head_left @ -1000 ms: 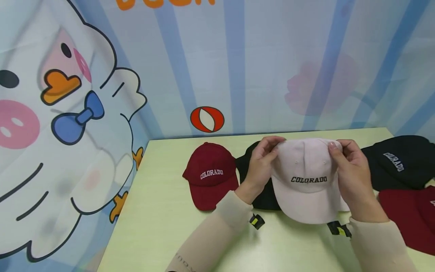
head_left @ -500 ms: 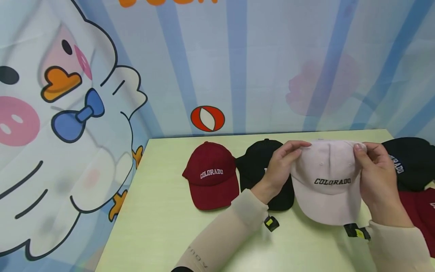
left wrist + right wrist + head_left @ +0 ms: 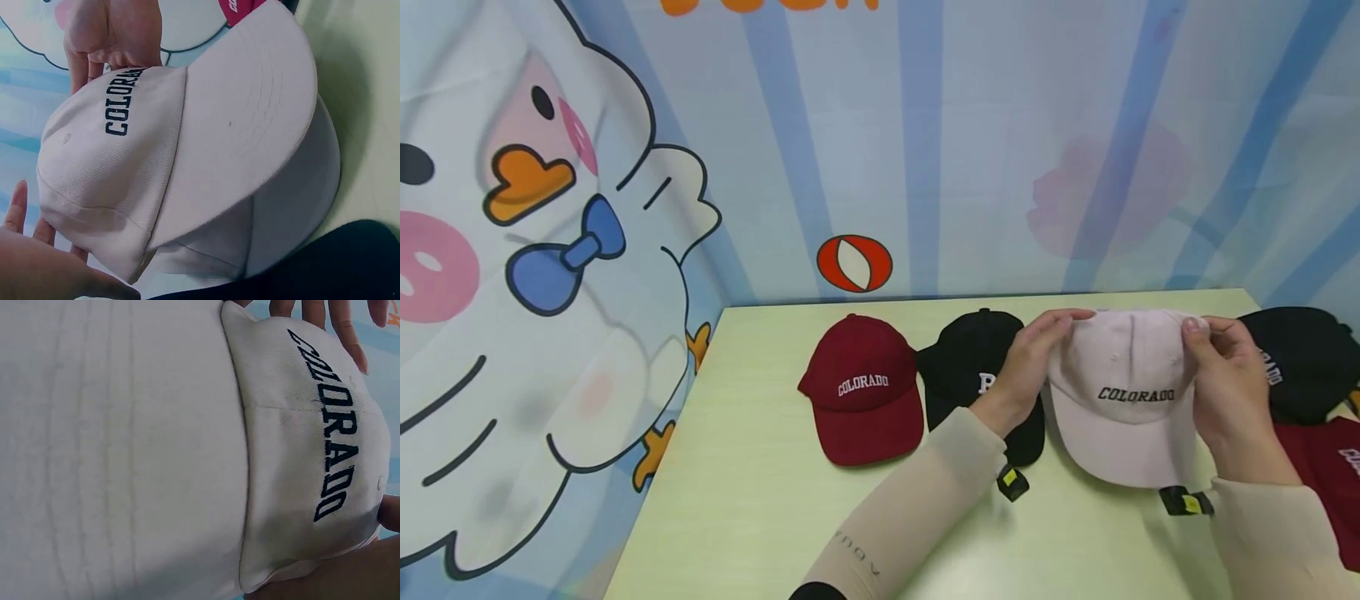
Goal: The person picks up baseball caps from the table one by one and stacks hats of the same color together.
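A white baseball cap (image 3: 1123, 417) with black COLORADO lettering is upright between both hands, its brim toward the front. My left hand (image 3: 1026, 367) holds the crown's left side, thumb and fingers at its edge. The right hand (image 3: 1236, 400) grips the other side, with the thumb pressed on the front of the crown. A second white cap (image 3: 290, 194) shows beneath the first in the left wrist view; the upper cap hides most of it. Left of the left hand lies a black cap (image 3: 966, 354) with a white letter, partly covered by the forearm.
A dark red COLORADO cap (image 3: 865, 392) lies left of the black cap. On the right are another black cap (image 3: 1307, 362) and a second red cap (image 3: 1318, 475), partly behind the right arm. The pale table (image 3: 737, 483) meets a printed backdrop (image 3: 985, 167) at its back edge.
Both hands have carried the white cap to the right, then slowed nearly to a stop. More of the black cap on the left has come into view.
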The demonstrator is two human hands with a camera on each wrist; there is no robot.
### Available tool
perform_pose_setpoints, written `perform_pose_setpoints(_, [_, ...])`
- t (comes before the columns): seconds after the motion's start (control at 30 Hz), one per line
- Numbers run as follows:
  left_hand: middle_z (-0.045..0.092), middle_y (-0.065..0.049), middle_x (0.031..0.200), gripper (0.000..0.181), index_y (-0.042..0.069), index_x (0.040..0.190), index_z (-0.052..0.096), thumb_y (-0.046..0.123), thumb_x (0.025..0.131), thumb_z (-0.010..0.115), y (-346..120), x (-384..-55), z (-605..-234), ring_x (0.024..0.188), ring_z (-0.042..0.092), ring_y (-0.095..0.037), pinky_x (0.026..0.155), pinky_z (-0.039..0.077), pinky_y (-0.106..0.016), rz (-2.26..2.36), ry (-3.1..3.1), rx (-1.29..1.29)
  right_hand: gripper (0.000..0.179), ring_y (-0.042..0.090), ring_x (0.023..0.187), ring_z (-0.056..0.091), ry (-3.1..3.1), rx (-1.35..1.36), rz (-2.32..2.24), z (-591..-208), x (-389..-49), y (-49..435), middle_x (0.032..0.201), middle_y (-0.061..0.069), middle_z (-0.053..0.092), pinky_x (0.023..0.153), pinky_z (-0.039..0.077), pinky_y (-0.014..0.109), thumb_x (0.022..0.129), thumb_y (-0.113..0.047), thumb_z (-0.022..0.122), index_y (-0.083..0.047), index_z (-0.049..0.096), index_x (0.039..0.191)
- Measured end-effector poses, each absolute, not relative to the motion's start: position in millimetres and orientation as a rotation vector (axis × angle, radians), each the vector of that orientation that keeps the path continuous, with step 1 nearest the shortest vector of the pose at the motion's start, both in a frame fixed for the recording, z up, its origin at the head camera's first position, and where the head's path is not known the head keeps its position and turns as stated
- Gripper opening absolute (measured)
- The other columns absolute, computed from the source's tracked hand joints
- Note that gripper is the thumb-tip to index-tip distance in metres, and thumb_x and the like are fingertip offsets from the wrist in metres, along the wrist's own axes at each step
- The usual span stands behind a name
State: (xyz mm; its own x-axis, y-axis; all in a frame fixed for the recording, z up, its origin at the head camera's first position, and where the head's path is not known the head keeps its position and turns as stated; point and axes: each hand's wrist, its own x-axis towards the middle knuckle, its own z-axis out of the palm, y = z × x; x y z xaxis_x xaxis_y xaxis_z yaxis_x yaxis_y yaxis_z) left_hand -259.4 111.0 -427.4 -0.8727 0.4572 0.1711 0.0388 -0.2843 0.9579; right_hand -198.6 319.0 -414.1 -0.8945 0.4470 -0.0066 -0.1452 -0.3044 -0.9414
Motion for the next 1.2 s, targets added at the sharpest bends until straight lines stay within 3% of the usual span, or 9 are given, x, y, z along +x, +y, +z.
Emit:
perform_pose_setpoints(0.27, [0.063,0.001,0.141,0.042,0.009,0.131,0.068,0.037,0.109,0.046,120,-271,-437,0.124,0.054,0.005,0.110,0.039,-0.022,2.233,1.715,0.590,0.022,0.006,0.104,0.050,-1.567,-0.479,2.250,-424,-216,323,0.114,-0.007,0.051,0.096,0.036,0.018,0.097,-0.028,0.070,-0.017,0.059,0.113])
perform_pose_setpoints(0.43, [0.060,0.007,0.146,0.043,0.013,0.136,0.066,0.039,0.108,0.045,124,-273,-444,0.131,0.051,0.004,0.113,0.035,-0.022,2.221,1.712,0.579,0.025,0.005,0.106,0.049,-1.620,-0.549,2.230,-429,-221,327,0.115,-0.010,0.050,0.099,0.034,0.020,0.096,-0.033,0.070,-0.020,0.058,0.115])
perform_pose_setpoints(0.6, [0.054,0.010,0.153,0.046,0.019,0.145,0.060,0.041,0.108,0.043,124,-269,-450,0.139,0.046,0.000,0.118,0.031,-0.026,2.212,1.729,0.539,0.027,0.006,0.105,0.045,-1.692,-0.651,2.202,-435,-225,330,0.116,-0.013,0.048,0.101,0.028,0.030,0.096,-0.040,0.069,-0.025,0.058,0.115])
perform_pose_setpoints(0.7, [0.048,0.011,0.158,0.049,0.022,0.151,0.054,0.042,0.108,0.042,124,-263,-455,0.146,0.040,-0.004,0.122,0.028,-0.030,2.210,1.728,0.505,0.025,0.006,0.105,0.045,-1.695,-0.669,2.191,-439,-227,331,0.115,-0.013,0.047,0.100,0.031,0.026,0.096,-0.040,0.068,-0.025,0.058,0.114])
perform_pose_setpoints(0.87, [0.034,0.006,0.166,0.054,0.020,0.159,0.042,0.041,0.109,0.037,123,-252,-464,0.154,0.028,-0.009,0.126,0.021,-0.031,2.155,1.780,0.561,0.021,0.006,0.100,0.046,-1.688,-0.658,2.177,-445,-230,332,0.112,-0.010,0.047,0.084,0.042,0.016,0.098,-0.036,0.068,-0.024,0.057,0.111])
perform_pose_setpoints(1.0, [0.029,0.002,0.168,0.058,0.017,0.163,0.034,0.040,0.110,0.035,125,-251,-469,0.155,0.025,-0.009,0.126,0.020,-0.028,2.128,1.833,0.601,0.017,0.006,0.097,0.047,-1.754,-0.686,2.138,-451,-235,330,0.109,-0.011,0.047,0.071,0.044,0.012,0.101,-0.036,0.065,-0.026,0.057,0.111])
perform_pose_setpoints(1.1, [0.025,0.002,0.170,0.060,0.015,0.164,0.029,0.040,0.110,0.034,127,-251,-472,0.156,0.022,-0.009,0.127,0.019,-0.027,2.125,1.837,0.600,0.024,0.004,0.099,0.049,-1.843,-0.717,2.104,-457,-240,328,0.112,-0.013,0.049,0.077,0.044,0.013,0.102,-0.041,0.062,-0.030,0.060,0.123])
perform_pose_setpoints(1.2, [0.019,0.005,0.172,0.062,0.017,0.165,0.025,0.042,0.110,0.034,129,-251,-474,0.158,0.017,-0.009,0.128,0.018,-0.028,2.099,1.856,0.587,0.043,0.010,0.121,0.052,-1.954,-0.736,2.089,-460,-243,327,0.143,-0.001,0.051,0.107,0.041,0.018,0.103,-0.047,0.057,-0.038,0.055,0.145])
